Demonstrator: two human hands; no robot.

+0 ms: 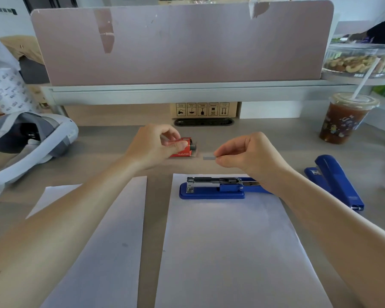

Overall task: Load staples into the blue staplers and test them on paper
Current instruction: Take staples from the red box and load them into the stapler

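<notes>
**Staple strip in the right hand, stapler open below it**

Both hands are up at the far side of the desk (pixel 157 218), a little apart from each other. The left hand (pixel 156 145) grips a small red staple box (pixel 183 150) between thumb and curled fingers; the box's open end faces the right hand. I cannot tell whether the box rests on the desk or sits just above it. The right hand (pixel 247 154) pinches a short grey strip of staples (pixel 209 156) by one end between thumb and forefinger, the other fingers folded in. The strip sits in the gap between the two hands, pointing back toward the box, clear of it.

Just below the right wrist lies the open stapler (pixel 211 188), its blue top swung back and its metal channel bare, on the far edge of a white sheet of paper (pixel 231 241). Another sheet (pixel 111 241) lies beside it under the left forearm. The second stapler (pixel 336 181), closed, lies on the desk well to the right, beyond the right forearm. An iced drink (pixel 345 121) stands behind it, and a white headset (pixel 31 141) sits far left.
</notes>
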